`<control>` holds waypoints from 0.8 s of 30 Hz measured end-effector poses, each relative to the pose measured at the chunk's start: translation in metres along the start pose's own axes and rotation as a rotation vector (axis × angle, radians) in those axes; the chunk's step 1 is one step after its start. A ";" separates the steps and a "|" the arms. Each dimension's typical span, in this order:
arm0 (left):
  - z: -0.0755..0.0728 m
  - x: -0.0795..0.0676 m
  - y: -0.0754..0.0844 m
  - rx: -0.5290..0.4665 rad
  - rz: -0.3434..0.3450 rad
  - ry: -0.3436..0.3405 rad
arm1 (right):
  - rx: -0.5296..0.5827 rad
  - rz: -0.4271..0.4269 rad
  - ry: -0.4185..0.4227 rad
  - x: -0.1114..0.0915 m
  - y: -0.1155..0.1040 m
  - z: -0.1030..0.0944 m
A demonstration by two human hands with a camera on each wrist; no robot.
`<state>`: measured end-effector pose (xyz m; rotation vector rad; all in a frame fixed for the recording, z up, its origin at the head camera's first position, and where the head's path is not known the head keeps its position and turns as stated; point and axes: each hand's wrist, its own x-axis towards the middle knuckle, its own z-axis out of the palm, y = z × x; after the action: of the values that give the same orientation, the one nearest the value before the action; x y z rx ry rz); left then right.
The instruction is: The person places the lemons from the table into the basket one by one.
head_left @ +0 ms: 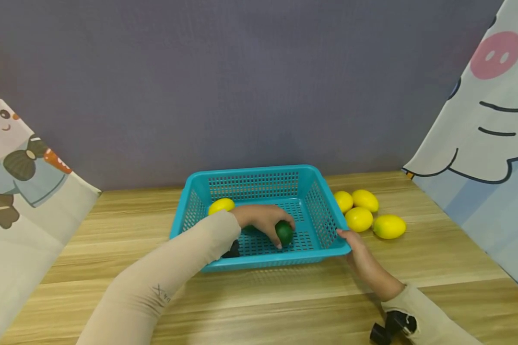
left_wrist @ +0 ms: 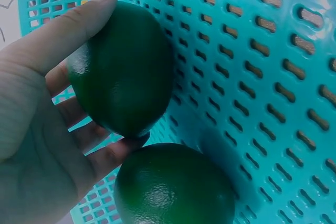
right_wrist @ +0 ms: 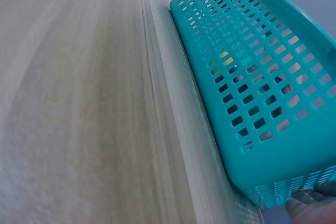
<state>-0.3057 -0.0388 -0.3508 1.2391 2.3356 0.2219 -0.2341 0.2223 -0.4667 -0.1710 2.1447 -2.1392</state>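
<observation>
The left hand (head_left: 265, 218) grips a dark green fruit (head_left: 284, 233) inside the blue basket (head_left: 259, 261), thumb on 1 side, fingers round the other. A 2nd green fruit (left_wrist: 173, 187) lies just beside those fingers in the basket. The right hand (head_left: 362, 258) holds the basket by its near right corner, thumb over the rim. A yellow fruit (head_left: 221, 205) sits toward the basket's left; 4 lemons (head_left: 359, 219) lie right of it on the wooden table (head_left: 285, 302).
</observation>
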 end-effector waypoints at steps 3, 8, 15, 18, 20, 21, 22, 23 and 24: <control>-0.001 -0.001 0.000 -0.008 0.017 0.009 | 0.049 -0.005 -0.023 -0.004 -0.009 0.004; -0.003 -0.002 0.000 -0.002 0.053 0.013 | 0.023 0.007 -0.011 -0.002 -0.006 0.003; -0.008 -0.005 0.001 -0.039 0.065 0.014 | -0.028 -0.008 -0.018 0.006 0.012 -0.006; -0.014 -0.009 0.003 -0.067 0.064 0.026 | -0.028 -0.013 -0.017 0.007 0.013 -0.006; -0.018 -0.011 0.003 -0.084 0.068 0.041 | -0.016 -0.008 -0.011 0.005 0.008 -0.004; -0.020 -0.012 0.003 -0.093 0.068 0.050 | 0.001 0.000 -0.008 0.003 0.004 -0.002; -0.022 -0.014 0.003 -0.110 0.071 0.056 | 0.011 0.004 -0.007 0.000 -0.003 0.001; -0.024 -0.015 0.002 -0.117 0.074 0.065 | 0.024 0.009 -0.008 -0.002 -0.008 0.003; -0.026 -0.016 0.002 -0.117 0.075 0.077 | 0.039 0.013 -0.008 -0.004 -0.012 0.005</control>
<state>-0.3099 -0.0487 -0.3218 1.2826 2.3064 0.4326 -0.2295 0.2179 -0.4548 -0.1616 2.0917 -2.1676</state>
